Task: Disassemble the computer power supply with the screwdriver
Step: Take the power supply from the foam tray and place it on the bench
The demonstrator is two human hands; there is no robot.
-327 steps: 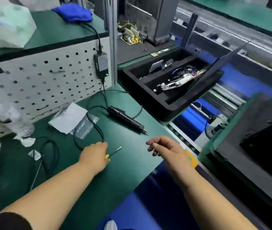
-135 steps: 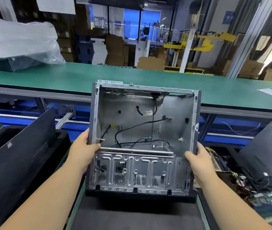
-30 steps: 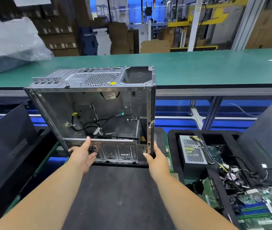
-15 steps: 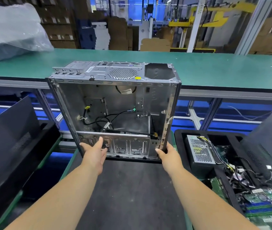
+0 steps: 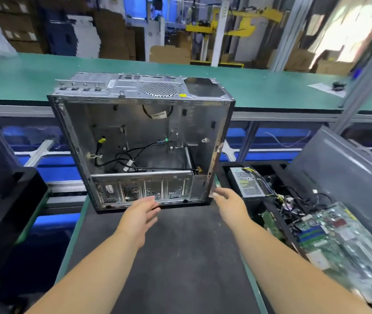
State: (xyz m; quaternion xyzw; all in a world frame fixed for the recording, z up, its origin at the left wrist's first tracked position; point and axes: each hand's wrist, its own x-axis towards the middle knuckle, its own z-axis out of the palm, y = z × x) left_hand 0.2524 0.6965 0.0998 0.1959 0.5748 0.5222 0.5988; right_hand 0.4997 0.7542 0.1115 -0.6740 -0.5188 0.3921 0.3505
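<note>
At the mat's (image 5: 180, 257) far edge — upright case (image 5: 142, 141), left hand (image 5: 138, 215) and right hand (image 5: 228, 203) slack, empty.

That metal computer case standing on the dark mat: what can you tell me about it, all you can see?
The computer case is a bare grey metal shell, its open side facing the camera. It stands upright on the dark mat, at the mat's far end. Inside are a few loose black cables with yellow and green plugs. Its top has a round mesh vent and a rectangular cutout. The right hand is at its lower right corner; the left hand is open just before its base.
</note>
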